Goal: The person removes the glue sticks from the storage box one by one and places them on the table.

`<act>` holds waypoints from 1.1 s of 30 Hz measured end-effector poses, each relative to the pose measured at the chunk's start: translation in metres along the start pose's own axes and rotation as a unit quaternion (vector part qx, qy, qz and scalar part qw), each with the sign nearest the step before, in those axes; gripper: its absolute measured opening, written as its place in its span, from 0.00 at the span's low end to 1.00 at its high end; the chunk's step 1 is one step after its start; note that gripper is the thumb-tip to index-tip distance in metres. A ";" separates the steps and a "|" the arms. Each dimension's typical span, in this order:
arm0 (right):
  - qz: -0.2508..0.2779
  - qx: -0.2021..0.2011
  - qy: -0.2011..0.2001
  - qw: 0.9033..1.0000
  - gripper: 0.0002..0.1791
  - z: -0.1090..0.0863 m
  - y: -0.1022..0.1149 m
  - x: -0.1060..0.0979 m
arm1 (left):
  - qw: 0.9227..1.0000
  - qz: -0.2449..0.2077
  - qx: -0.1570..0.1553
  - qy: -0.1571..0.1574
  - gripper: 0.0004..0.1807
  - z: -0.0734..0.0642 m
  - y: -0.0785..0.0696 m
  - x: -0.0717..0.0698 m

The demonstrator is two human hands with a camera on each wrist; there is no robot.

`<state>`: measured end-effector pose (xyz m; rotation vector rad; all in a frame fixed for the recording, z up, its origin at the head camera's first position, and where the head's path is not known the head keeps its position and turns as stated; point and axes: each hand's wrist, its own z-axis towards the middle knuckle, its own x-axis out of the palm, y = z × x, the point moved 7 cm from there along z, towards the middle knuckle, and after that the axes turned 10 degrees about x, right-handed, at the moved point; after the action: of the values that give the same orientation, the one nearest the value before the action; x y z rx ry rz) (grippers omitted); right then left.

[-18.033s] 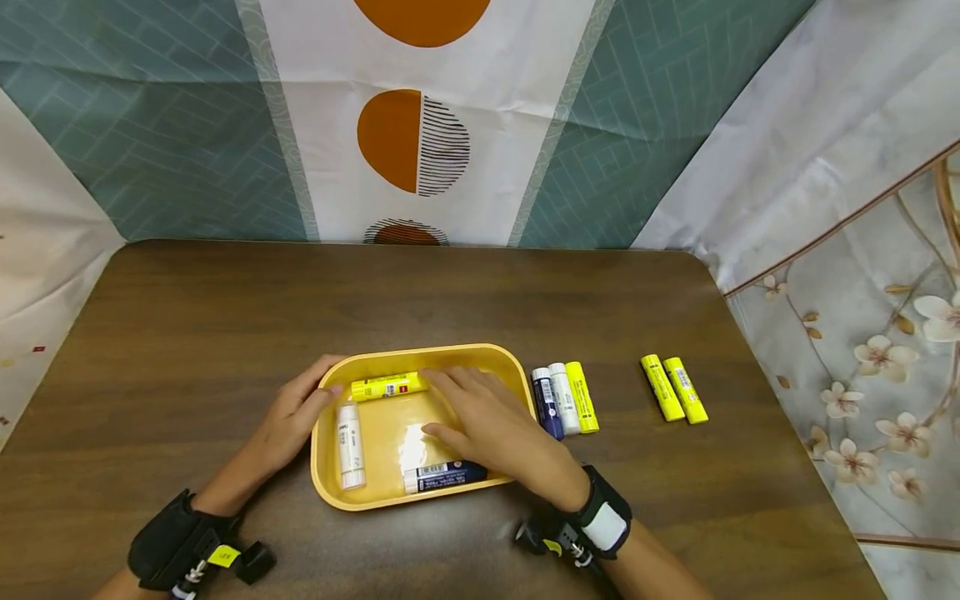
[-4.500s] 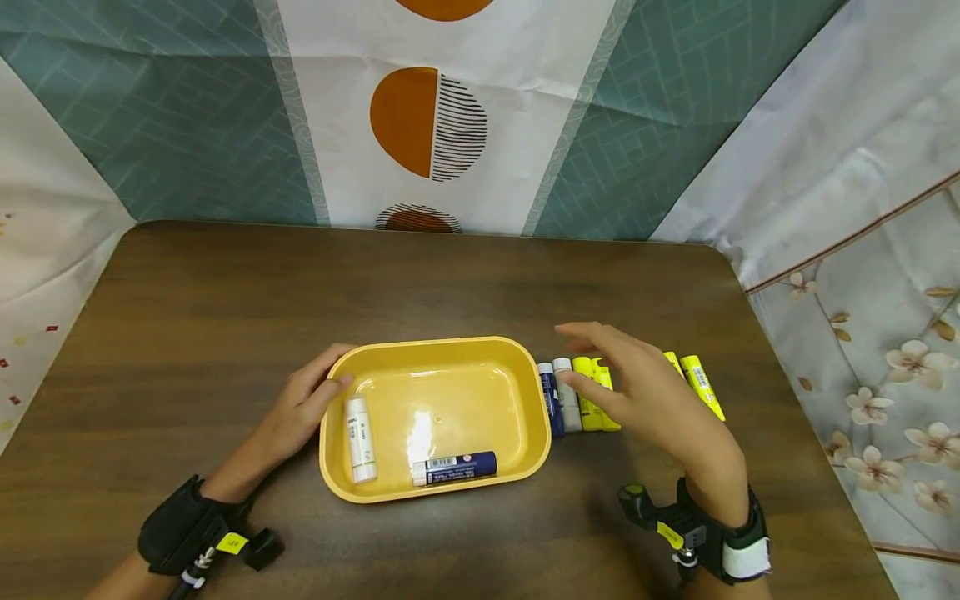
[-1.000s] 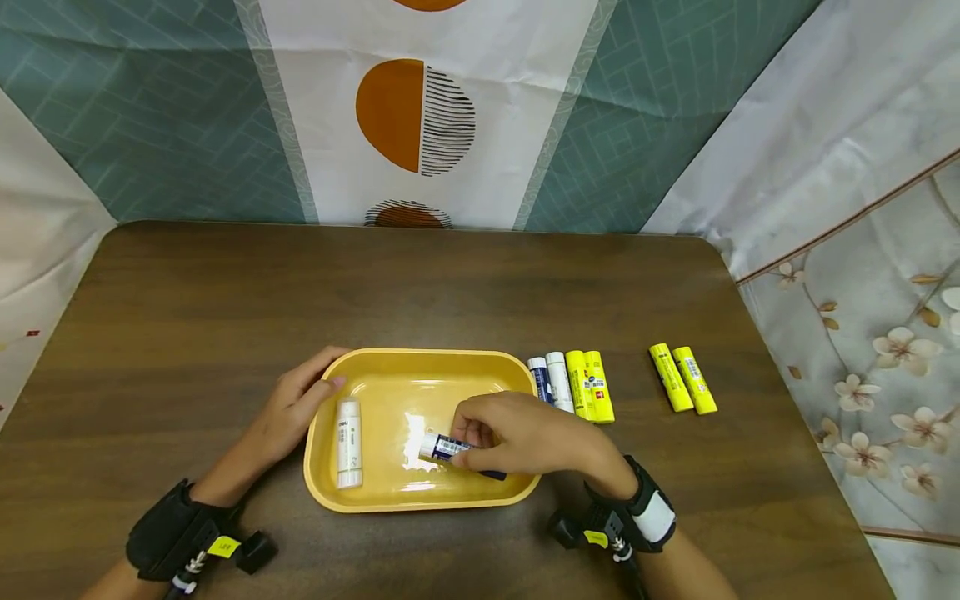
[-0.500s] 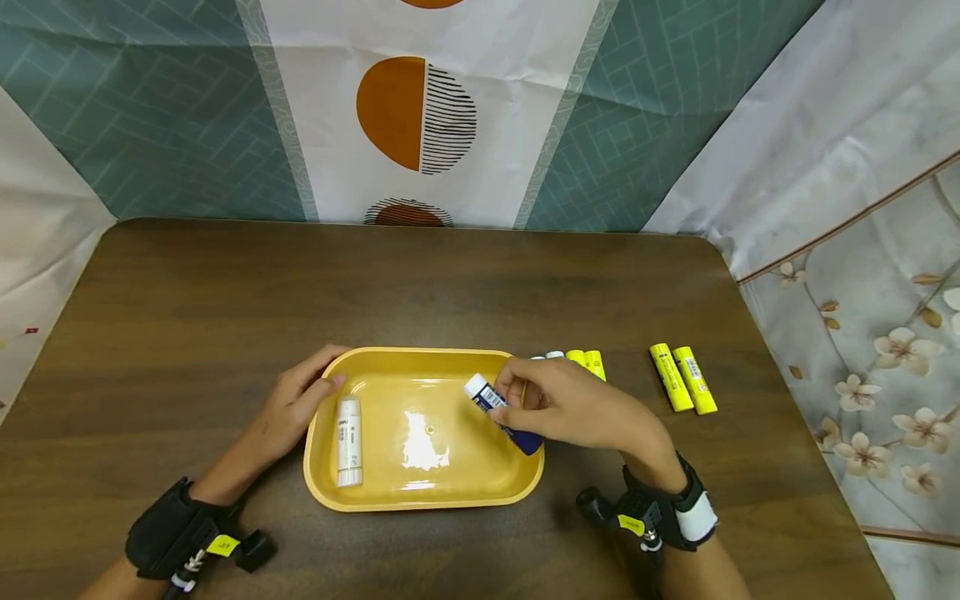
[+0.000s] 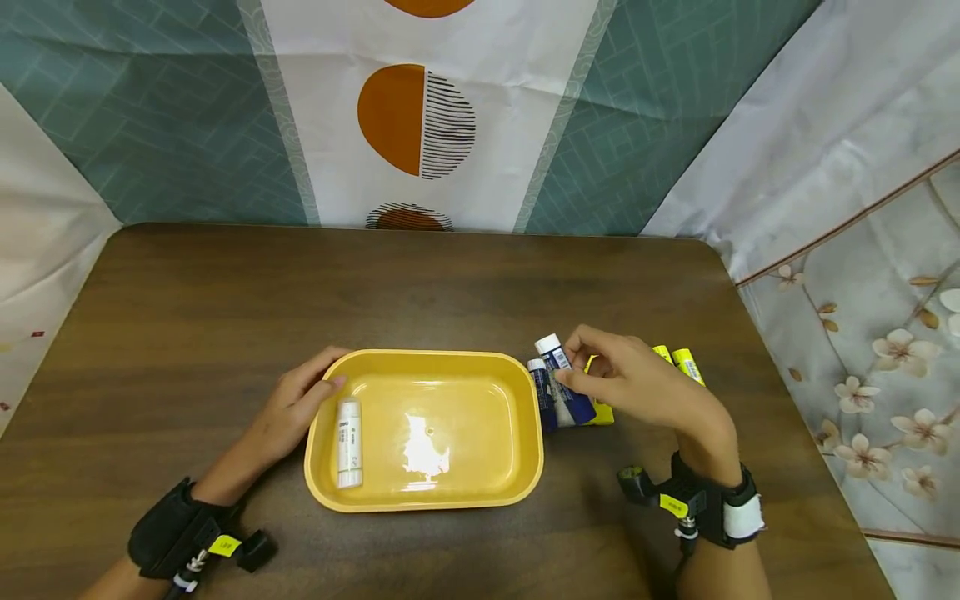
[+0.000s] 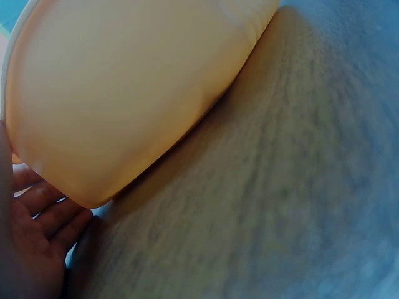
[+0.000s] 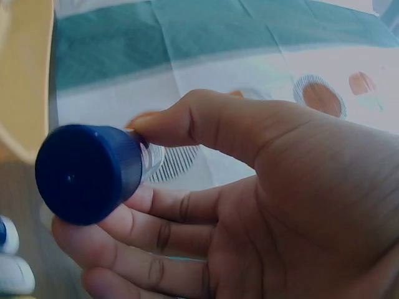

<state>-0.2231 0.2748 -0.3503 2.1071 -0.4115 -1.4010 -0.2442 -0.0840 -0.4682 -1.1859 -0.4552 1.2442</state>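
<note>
My right hand (image 5: 645, 379) pinches a dark blue glue stick with a white end (image 5: 553, 354) between thumb and fingers. In the right wrist view its blue cap (image 7: 87, 174) faces the camera. The held stick is tilted above a row on the table right of the yellow tray: another blue glue stick (image 5: 542, 392), a white one mostly covered, and yellow ones (image 5: 604, 414) partly behind the hand. My left hand (image 5: 300, 404) grips the tray's (image 5: 423, 507) left end, thumb on the rim and fingers along the outside wall. A white glue stick (image 5: 349, 442) lies inside the tray's left end.
Two yellow glue sticks (image 5: 688, 365) lie farther right, partly hidden by the right hand. The brown wooden table (image 5: 390, 292) ends at a patterned cloth backdrop (image 5: 202, 125), and a floral cloth (image 5: 885, 400) hangs on the right.
A yellow glue stick has gone from the tray to the row since the oldest frame. In the last second the right hand lifted the blue glue stick out and carried it right.
</note>
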 end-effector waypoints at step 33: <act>-0.059 0.243 0.028 0.968 0.22 0.005 -0.097 -0.019 | 1.000 0.000 -0.001 -0.006 0.15 -0.002 0.002 0.000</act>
<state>-0.2412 0.3608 -0.3968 2.5926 -0.6711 -1.4094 -0.2431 -0.0854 -0.4708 -1.1799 -0.4652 1.2509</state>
